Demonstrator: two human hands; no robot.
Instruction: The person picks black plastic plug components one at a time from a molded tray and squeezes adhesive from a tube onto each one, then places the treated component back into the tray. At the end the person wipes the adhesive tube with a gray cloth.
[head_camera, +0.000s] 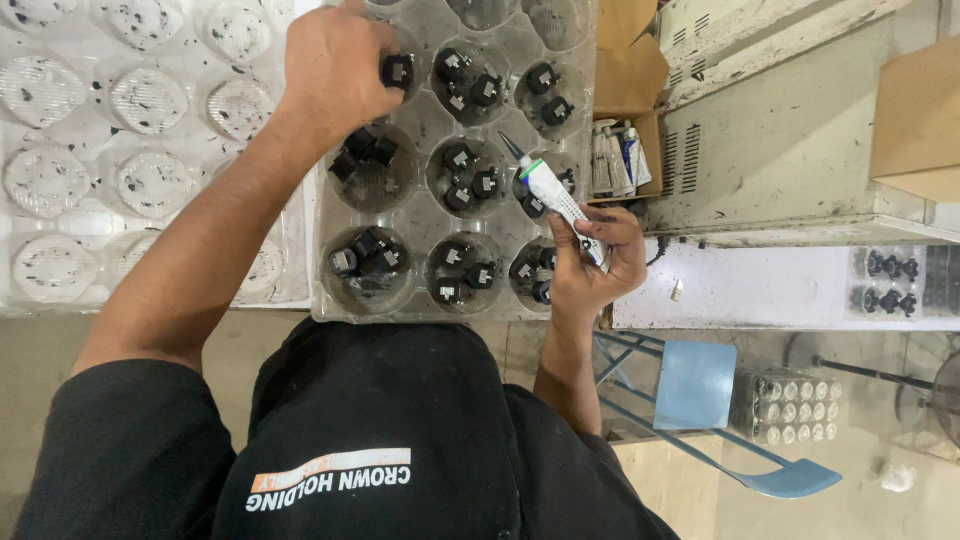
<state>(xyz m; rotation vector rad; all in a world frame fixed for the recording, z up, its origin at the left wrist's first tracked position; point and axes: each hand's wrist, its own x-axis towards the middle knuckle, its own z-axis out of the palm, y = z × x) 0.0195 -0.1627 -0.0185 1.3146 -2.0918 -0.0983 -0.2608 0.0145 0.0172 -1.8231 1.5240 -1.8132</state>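
A clear plastic tray with round cups lies in front of me, and each cup holds two or three small black parts. My left hand reaches over the tray's far side and pinches one black part above a cup. At the tray's right edge, my right hand grips a white glue tube with a green collar. Its dark nozzle points up and to the left, over a cup of parts.
Empty clear trays speckled with black lie to the left. An open cardboard box of tubes sits right of the tray, beside a grey metal cabinet. More black parts are at the far right. A blue chair stands below.
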